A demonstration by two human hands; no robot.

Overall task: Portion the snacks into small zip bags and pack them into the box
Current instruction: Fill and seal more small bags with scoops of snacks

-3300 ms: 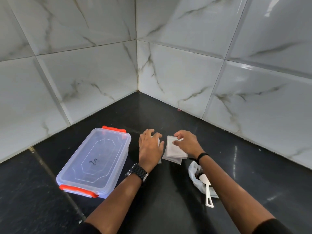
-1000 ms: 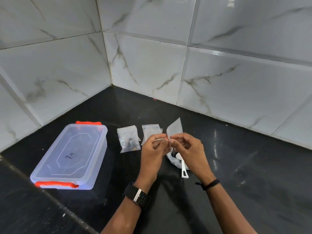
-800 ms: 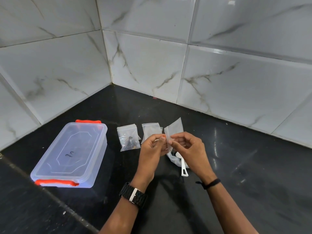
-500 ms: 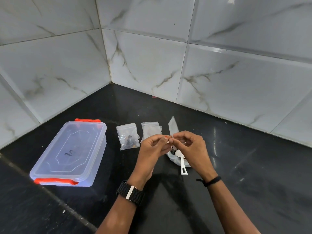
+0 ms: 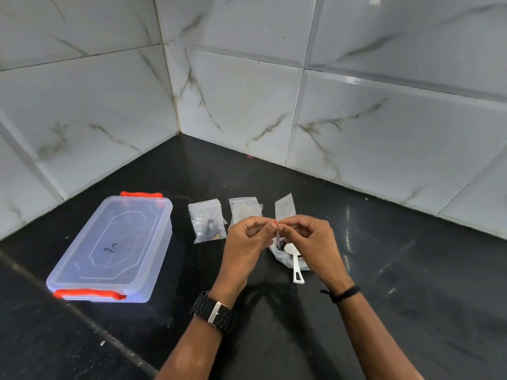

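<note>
Two hands meet above a black countertop (image 5: 384,311) and pinch one small zip bag (image 5: 284,209) between them: the left hand (image 5: 245,244) grasps the bag's edge with thumb and forefinger, and the right hand (image 5: 310,242) grasps the same edge from the opposite side, fingers curled. The held bag stands upright, its upper part rising toward 12 o'clock from the fingertips. At 6 o'clock from the hands, partly hidden by the right hand, a clear snack pouch (image 5: 278,255) lies on the counter with a white scoop (image 5: 296,266) resting in it, handle toward the viewer. At 10 o'clock from the left hand lies a filled zip bag (image 5: 208,224) holding dark pieces; just beside it, at 12 o'clock from the left hand, lies another zip bag (image 5: 244,208), its contents unclear. At 9 o'clock, well apart, sits a clear lidded box (image 5: 115,248) with orange clasps (image 5: 87,294), lid on. Marble-patterned wall tiles (image 5: 356,119) form the corner behind.
</note>
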